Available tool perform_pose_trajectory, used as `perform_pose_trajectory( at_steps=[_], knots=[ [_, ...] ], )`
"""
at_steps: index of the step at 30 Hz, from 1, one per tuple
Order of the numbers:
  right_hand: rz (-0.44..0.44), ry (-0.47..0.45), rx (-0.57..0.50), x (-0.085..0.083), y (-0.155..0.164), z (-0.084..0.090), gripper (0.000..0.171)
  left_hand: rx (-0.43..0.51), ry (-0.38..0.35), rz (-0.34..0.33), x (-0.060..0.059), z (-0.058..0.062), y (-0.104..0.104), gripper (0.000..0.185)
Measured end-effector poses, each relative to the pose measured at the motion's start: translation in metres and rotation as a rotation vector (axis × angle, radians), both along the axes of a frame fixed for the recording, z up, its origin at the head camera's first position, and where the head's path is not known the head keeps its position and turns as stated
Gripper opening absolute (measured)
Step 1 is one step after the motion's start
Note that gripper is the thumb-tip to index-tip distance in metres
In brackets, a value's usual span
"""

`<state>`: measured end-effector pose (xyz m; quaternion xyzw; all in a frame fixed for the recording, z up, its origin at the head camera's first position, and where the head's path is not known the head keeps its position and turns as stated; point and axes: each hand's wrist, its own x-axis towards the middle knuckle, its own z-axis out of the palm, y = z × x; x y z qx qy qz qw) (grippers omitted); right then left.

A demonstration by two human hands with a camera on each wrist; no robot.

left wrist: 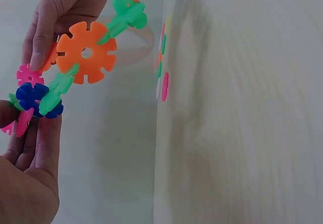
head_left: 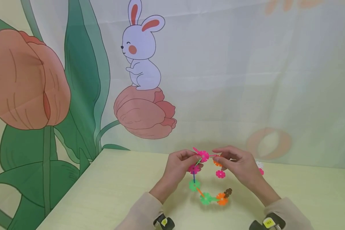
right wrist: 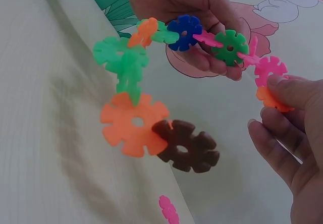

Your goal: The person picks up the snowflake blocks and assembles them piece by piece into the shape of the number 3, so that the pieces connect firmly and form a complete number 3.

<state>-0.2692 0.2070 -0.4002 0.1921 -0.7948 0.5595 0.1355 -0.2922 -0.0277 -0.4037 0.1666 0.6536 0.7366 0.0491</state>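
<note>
A chain of interlocking plastic snowflake discs hangs in a curve between both hands, above the table. My left hand pinches the chain near a pink disc and a green disc. From there it runs through a blue disc, light green discs and an orange disc to a brown disc at the loose end. Between thumb and fingers, my right hand pinches an orange disc that meets an upright pink disc.
Loose on the pale table lie a pink disc and, partly behind the right wrist, white and pink pieces. A printed cloth with a rabbit and tulips hangs behind the table's far edge.
</note>
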Motion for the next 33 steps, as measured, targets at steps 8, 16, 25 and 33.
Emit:
perform_pose_trajectory(
  at_steps=[8,16,25,33],
  knots=[
    [0.05,0.081,-0.05,-0.002,-0.002,-0.002,0.011,-0.008,0.014,0.002,0.0,0.001,0.0,0.017],
    [0.051,0.064,-0.048,-0.003,0.001,-0.001,0.011,-0.017,0.014,0.004,0.001,0.002,0.0,0.018],
    [0.014,0.053,-0.135,-0.005,0.011,0.001,0.011,-0.004,0.013,0.041,-0.003,0.002,-0.005,0.017],
    [0.089,-0.068,-0.208,-0.003,0.003,-0.004,0.019,0.007,0.004,-0.011,0.0,0.003,0.0,0.017]
  ],
)
